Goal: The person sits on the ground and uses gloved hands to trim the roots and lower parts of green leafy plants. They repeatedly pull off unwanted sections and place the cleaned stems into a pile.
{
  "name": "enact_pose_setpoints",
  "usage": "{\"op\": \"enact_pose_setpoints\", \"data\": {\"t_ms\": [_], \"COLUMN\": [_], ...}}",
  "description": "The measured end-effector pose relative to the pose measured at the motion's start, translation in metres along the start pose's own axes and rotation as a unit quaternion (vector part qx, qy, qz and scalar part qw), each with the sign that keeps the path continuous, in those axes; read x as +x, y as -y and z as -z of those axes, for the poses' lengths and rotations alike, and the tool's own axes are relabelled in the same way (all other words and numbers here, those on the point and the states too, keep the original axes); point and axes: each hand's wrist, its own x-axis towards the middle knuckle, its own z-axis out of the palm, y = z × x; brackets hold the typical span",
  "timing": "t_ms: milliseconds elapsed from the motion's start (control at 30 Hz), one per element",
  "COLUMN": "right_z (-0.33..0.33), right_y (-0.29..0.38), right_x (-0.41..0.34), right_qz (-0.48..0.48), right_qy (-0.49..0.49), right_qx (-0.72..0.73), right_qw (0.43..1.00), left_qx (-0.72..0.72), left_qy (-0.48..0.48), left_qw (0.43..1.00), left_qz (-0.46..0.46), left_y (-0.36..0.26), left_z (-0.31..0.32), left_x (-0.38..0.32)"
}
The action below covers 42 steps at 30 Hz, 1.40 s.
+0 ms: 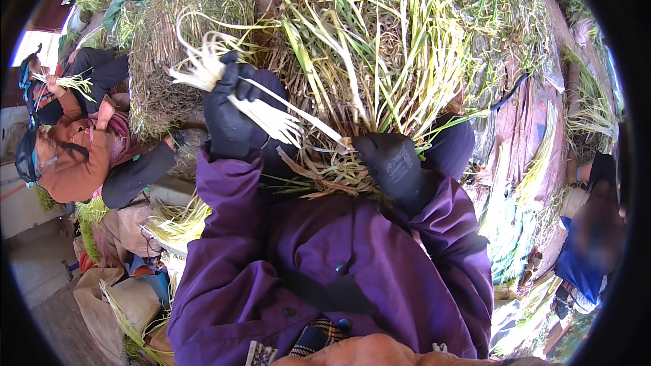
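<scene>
My left hand (231, 109), in a black glove, is closed around a bunch of pale stalks (269, 119); their cut-looking white ends point down to the right, their yellowish leaves curl out at the upper left. One long stalk (305, 117) runs from the left hand down to the fingers of my right hand (389, 168). That hand is also gloved in black, and its fingertips are at the stalk's brownish end; how they grip is partly hidden. Behind both hands stands a large heap of green and yellow leafy stalks (376, 61), with stripped dry leaves (335, 173) below it.
Another heap of stalks (163, 71) stands at the upper left. A person in a brown top (81, 157) sits at the left holding stalks; another person in blue (585, 249) is at the far right. Pale stalks (178, 223) lie by my left elbow, more (539, 157) at the right.
</scene>
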Motion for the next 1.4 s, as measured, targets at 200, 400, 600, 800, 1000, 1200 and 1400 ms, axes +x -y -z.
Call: {"op": "enact_pose_setpoints", "data": {"t_ms": [200, 400, 600, 800, 1000, 1200, 1400], "right_z": [0.007, 0.044, 0.035, 0.0, -0.006, 0.005, 0.01], "right_y": [-0.009, 0.008, 0.03, 0.04, 0.041, 0.021, -0.019], "right_x": [-0.004, -0.012, 0.03, 0.04, 0.038, 0.053, 0.111], "right_qz": [0.067, 0.037, -0.057, -0.114, -0.128, -0.109, -0.184], "right_qy": [0.062, 0.052, -0.151, -0.127, -0.125, -0.164, -0.166], "right_qx": [-0.112, -0.089, 0.154, 0.208, 0.183, 0.192, -0.019], "right_qw": [0.99, 0.994, 0.975, 0.963, 0.967, 0.961, 0.968], "left_qx": [0.037, -0.018, 0.023, 0.065, 0.196, 0.121, 0.065], "left_qy": [-0.014, 0.053, 0.055, 0.075, 0.068, 0.038, 0.019], "left_qw": [0.998, 0.998, 0.998, 0.995, 0.978, 0.991, 0.995], "left_qz": [-0.046, -0.038, -0.015, -0.018, 0.034, 0.046, 0.069], "left_y": [-0.039, -0.065, -0.029, 0.001, 0.027, 0.028, 0.032], "left_z": [0.035, 0.035, 0.001, -0.022, -0.017, -0.005, -0.004], "left_x": [0.014, 0.012, -0.002, -0.007, -0.015, -0.01, -0.005]}}
